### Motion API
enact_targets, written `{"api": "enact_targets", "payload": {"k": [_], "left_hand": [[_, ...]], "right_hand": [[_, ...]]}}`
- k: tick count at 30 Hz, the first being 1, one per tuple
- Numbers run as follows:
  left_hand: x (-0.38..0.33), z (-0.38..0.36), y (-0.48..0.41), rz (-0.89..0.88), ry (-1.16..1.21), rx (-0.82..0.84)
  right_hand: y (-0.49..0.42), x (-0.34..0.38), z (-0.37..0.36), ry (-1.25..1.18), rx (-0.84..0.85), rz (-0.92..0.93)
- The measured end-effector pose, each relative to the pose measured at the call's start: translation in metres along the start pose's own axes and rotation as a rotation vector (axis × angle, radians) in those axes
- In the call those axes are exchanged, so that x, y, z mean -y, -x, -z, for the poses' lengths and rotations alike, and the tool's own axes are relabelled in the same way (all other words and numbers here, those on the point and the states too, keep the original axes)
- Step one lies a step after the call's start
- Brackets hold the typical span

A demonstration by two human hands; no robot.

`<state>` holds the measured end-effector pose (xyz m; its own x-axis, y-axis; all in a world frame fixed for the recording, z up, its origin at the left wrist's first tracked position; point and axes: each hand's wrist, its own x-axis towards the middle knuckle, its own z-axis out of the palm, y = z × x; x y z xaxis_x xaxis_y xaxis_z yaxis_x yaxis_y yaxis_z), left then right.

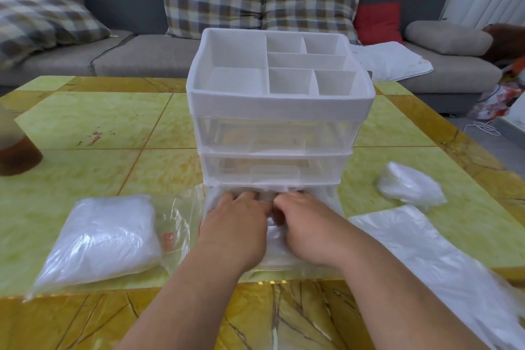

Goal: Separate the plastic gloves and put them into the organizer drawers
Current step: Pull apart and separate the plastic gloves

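Observation:
A white organizer [279, 105] with a divided top tray and clear drawers stands in the middle of the table. Its bottom drawer [329, 202] is pulled out toward me and holds clear plastic gloves [274, 239]. My left hand [235, 224] and my right hand [305, 224] lie side by side inside that drawer, palms down, fingers bent onto the gloves at the drawer's back. A sealed bag of gloves [99, 239] lies left of the drawer. Loose gloves [431, 247] lie flat on the right, with a crumpled bunch [409, 186] behind them.
An empty clear bag [179, 216] lies between the sealed bag and the drawer. A brown-bottomed container [14, 148] stands at the left table edge. A grey sofa [142, 51] with checked cushions runs behind the yellow-green table [99, 122].

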<state>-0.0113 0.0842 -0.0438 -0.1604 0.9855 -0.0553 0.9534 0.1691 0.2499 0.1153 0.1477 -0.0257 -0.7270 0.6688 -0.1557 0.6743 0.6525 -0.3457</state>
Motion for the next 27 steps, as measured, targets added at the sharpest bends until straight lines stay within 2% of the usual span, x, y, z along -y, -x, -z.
{"api": "enact_targets", "payload": {"k": [5, 9, 12, 17, 22, 27], "left_hand": [[-0.011, 0.013, 0.009, 0.073, -0.005, -0.164], [-0.019, 0.017, 0.011, 0.066, -0.041, -0.193], [-0.011, 0.008, 0.006, 0.029, 0.017, -0.212], [-0.002, 0.000, 0.001, 0.025, 0.037, -0.127], [-0.002, -0.005, -0.004, 0.112, 0.042, -0.027], [-0.002, -0.003, -0.007, 0.171, 0.117, 0.082]], "right_hand": [[-0.005, -0.004, -0.004, -0.046, -0.019, -0.024], [-0.005, -0.006, -0.004, -0.070, -0.025, -0.032], [0.001, -0.007, 0.002, -0.086, -0.012, -0.022], [0.013, -0.008, 0.012, -0.058, 0.042, -0.017], [0.022, -0.004, 0.019, -0.016, 0.027, -0.145], [0.008, -0.004, 0.003, -0.091, 0.038, -0.254]]}}
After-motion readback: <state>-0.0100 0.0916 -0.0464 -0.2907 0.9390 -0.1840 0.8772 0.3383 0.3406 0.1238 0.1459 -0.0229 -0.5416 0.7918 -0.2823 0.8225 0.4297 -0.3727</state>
